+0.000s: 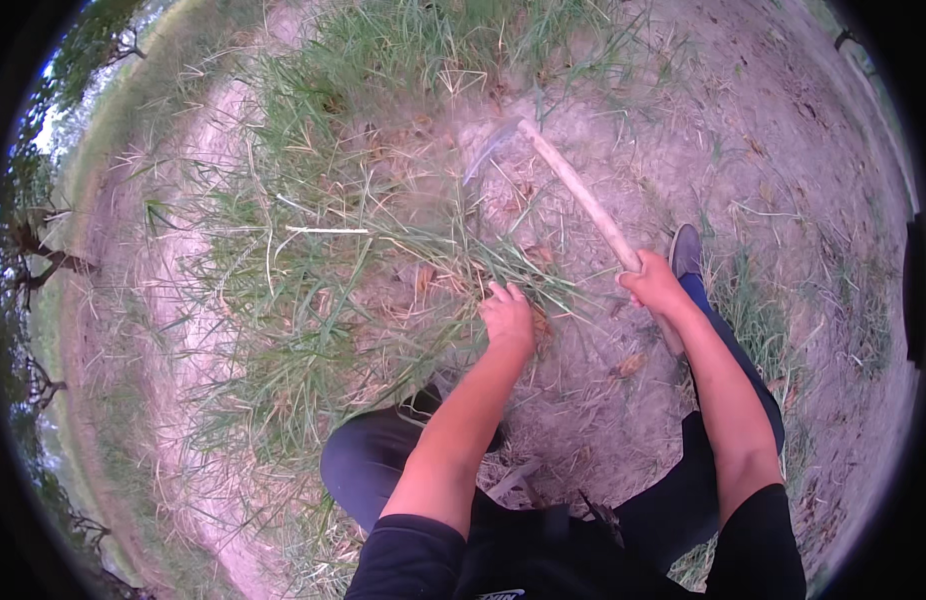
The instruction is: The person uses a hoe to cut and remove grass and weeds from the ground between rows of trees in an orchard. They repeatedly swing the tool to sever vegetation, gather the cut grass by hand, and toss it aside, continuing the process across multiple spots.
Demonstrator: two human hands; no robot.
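In the head view, crouches low over loose, pinkish-brown soil (pixel 783 170), placing the left hand (pixel 510 320) at the near edge of a bunch of long, green and straw-coloured grass (pixel 528 268), and gripping in the right hand (pixel 655 284) a hand tool with a long, pale wooden handle (pixel 583 197) and a curved, grey metal blade (pixel 495 147). Bends the left fingers (pixel 497 291) at the stems; cannot tell, because of the leaves around the fingertips, about any firm hold on them. Wraps the right fingers around the handle near its lower end, leaving a short butt below the fist. Holds the blade out beyond the left hand, over the soil beside the grass; cannot tell about contact with the ground. Risks, by judgement, a cut to the left hand from a pull of the blade back toward the body, given mostly stems and open ground in between. Could also lose control of the blade through a one-handed hold so far from it, perhaps glancing off the soil toward the dark shoe (pixel 686 250) just beyond the right hand. Might lose the stems through too light a grasp. Stretches the left forearm (pixel 453 420) forward and slightly rightward past the dark-trousered left knee (pixel 368 455), back of the hand uppermost. Extends the right forearm (pixel 723 400) forward and slightly leftward, slanting the handle away toward the upper left.
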